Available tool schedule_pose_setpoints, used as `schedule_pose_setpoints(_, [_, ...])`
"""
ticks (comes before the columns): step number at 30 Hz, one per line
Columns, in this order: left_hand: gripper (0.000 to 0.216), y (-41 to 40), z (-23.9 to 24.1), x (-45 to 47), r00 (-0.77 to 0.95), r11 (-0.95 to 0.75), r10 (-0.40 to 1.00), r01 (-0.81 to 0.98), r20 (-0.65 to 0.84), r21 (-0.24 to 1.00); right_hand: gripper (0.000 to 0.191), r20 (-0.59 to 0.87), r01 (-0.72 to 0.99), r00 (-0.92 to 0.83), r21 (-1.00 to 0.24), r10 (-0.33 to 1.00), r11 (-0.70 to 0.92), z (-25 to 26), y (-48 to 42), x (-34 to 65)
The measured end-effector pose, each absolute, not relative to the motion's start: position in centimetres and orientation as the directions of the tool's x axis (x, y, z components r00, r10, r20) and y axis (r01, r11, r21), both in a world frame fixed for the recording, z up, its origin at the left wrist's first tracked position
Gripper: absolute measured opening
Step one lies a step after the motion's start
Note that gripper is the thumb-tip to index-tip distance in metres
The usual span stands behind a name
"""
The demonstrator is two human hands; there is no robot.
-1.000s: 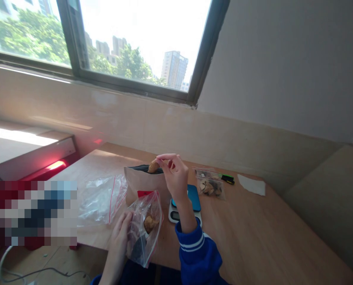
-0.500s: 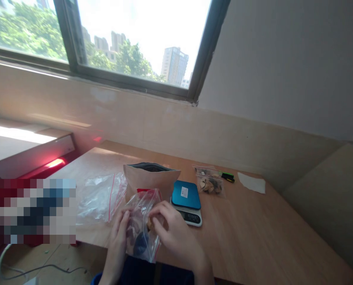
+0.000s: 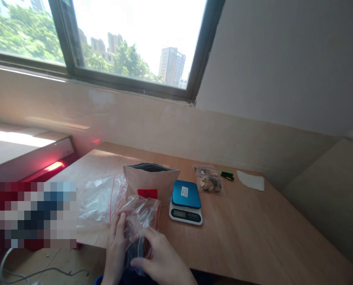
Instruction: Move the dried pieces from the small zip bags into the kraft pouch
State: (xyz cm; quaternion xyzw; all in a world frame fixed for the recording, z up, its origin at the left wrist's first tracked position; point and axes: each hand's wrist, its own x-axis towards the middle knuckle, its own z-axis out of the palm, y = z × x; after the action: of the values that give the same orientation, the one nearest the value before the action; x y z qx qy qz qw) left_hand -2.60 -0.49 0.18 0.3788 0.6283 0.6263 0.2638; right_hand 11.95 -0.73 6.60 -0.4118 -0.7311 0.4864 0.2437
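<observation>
Both my hands hold a small clear zip bag (image 3: 140, 215) with a red seal strip near the table's front edge. My left hand (image 3: 115, 241) grips its left side with the thumb on the plastic. My right hand (image 3: 161, 261) wraps its fingers around the bag's lower part. Dark and brownish pieces show dimly inside it. Just behind stands an open brown paper pouch (image 3: 149, 182) with a red label. A small kitchen scale (image 3: 185, 204) with a blue top sits to the right of the pouch.
A pile of empty clear zip bags (image 3: 100, 198) lies left of the pouch. A filled zip bag of brown pieces (image 3: 210, 183), a green-black pen (image 3: 227, 175) and a white paper (image 3: 251, 181) lie at the back. The wooden table (image 3: 253, 237) meets the wall under a window.
My right hand came down from the pouch's mouth with a brown piece, put it into the small bag, and now grips the bag lower down. The bag has sunk toward the table edge.
</observation>
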Motion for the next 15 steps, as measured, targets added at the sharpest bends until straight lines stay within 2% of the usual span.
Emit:
schedule_pose_setpoints(6, [0.043, 0.2, 1.9, -2.1, -0.538, -0.001, 0.841, -0.103, -0.054, 0.995, 0.029, 0.105, 0.270, -0.377, -0.938, 0.920, 0.218, 8.1, -0.5, 14.4])
schedule_pose_setpoints(9, [0.047, 0.4, 1.7, -3.1, -0.551, 0.016, 0.827, -0.170, -0.108, 0.985, 0.026, 0.273, 0.237, -0.243, -0.914, 0.931, 0.330, 10.1, 1.4, 15.5])
schedule_pose_setpoints(13, [0.046, 0.2, 1.7, -5.7, -0.626, -0.016, 0.775, -0.158, -0.087, 0.987, 0.025, 0.601, 0.294, -0.065, -0.751, 0.797, 0.590, 13.4, 5.6, 14.2])
schedule_pose_setpoints(15, [0.045, -0.2, 1.9, -7.3, -0.666, -0.001, 0.737, -0.172, -0.115, 0.985, 0.024, 0.697, 0.343, -0.074, -0.654, 0.713, 0.674, 14.8, 7.7, 12.9])
